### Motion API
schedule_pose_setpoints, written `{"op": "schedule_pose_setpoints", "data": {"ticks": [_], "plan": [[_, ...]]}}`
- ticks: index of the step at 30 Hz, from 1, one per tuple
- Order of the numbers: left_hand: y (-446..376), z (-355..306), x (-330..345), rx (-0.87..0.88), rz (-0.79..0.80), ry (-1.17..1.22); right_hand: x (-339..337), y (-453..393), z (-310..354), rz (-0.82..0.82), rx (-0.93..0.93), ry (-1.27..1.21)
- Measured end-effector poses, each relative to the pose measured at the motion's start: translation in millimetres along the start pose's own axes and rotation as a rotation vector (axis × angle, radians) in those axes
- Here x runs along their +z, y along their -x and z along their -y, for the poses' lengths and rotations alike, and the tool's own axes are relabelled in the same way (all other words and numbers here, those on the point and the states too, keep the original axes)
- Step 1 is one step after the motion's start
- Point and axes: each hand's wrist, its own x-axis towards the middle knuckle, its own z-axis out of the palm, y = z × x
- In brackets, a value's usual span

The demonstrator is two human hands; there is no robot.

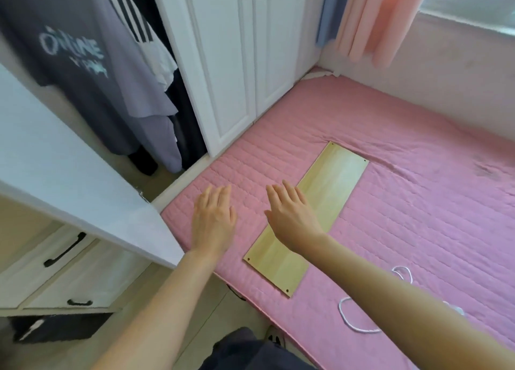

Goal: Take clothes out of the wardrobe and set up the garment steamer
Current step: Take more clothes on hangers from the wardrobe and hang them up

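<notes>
The wardrobe stands open at the upper left, its white door [69, 174] swung out toward me. Inside hang a dark grey T-shirt with pale lettering [64, 49], a lilac garment [133, 85] and a striped dark one [131, 21]. A pale wooden board [328, 191] lies flat on the pink quilted bed [418, 216]. My left hand [213, 222] hovers flat over the bed's left edge with straight fingers, holding nothing. My right hand [292, 219] is spread flat over the board's left side, also empty. No steamer is in view.
A white cord [348, 314] lies looped on the bed near my right forearm. White drawers with black handles [64, 258] sit below the open door. Closed white wardrobe doors [245, 63] stand behind the bed. Pink and blue curtains [367, 21] hang by the window at the top right.
</notes>
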Motion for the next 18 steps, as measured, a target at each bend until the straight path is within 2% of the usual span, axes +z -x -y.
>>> {"op": "schedule_pose_setpoints", "data": {"ticks": [7,18], "plan": [[-54,30,-31,-0.143,-0.163,-0.026,-27,-85,7,-0.074,-0.170,0.022],[-167,79,-86,-0.385,-0.306,0.003,-82,-228,39,-0.186,-0.342,0.117]]}}
